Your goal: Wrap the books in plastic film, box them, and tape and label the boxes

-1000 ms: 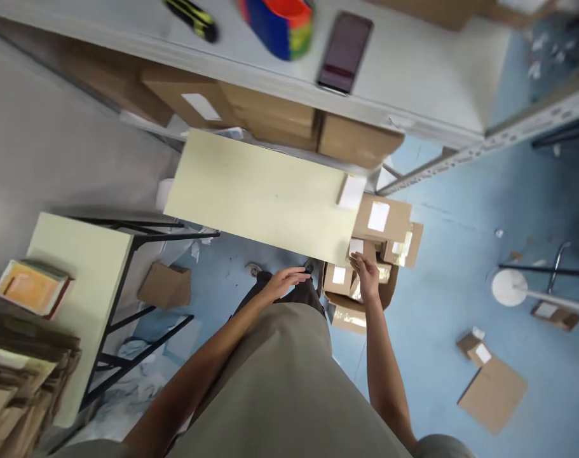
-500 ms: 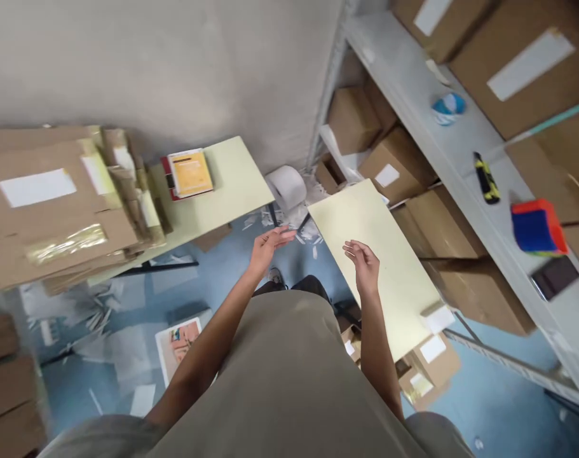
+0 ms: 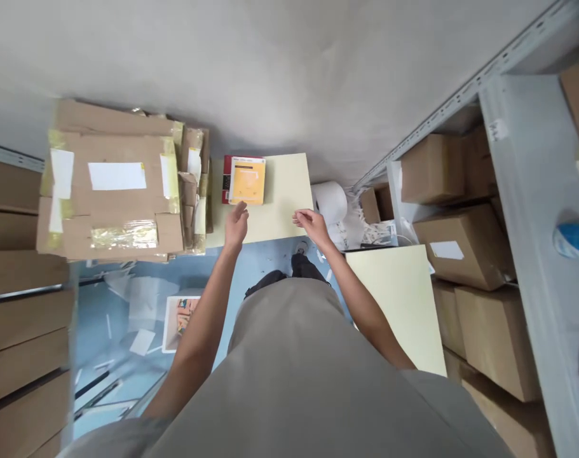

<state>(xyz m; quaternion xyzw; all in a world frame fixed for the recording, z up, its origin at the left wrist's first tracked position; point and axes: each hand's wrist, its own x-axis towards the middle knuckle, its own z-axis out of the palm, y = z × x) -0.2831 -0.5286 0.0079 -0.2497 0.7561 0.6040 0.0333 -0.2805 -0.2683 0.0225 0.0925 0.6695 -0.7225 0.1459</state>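
My left hand (image 3: 236, 225) is just below the front edge of a yellow-covered book (image 3: 248, 181). Its fingers point forward, loosely bent, and nothing shows in them; contact with the book cannot be made out. The yellow book lies on top of a red and black book (image 3: 227, 170), which sticks out at the left and back. Both rest on a pale yellow table (image 3: 286, 184). Over that table's front right corner hovers my right hand (image 3: 312, 226), open and bare, its fingers slightly curled toward the left.
Flattened cardboard boxes (image 3: 122, 207) are stacked on the table's left part. A white roll (image 3: 330, 202) stands beyond its right end. Another pale table (image 3: 394, 292) is at my right, before shelving (image 3: 532, 254) with cartons. Paper scraps and a white box (image 3: 171, 324) lie on the blue floor.
My view has turned left, away from the right-hand shelf. Both hands have come to the table with the books, the left one close to the yellow book.
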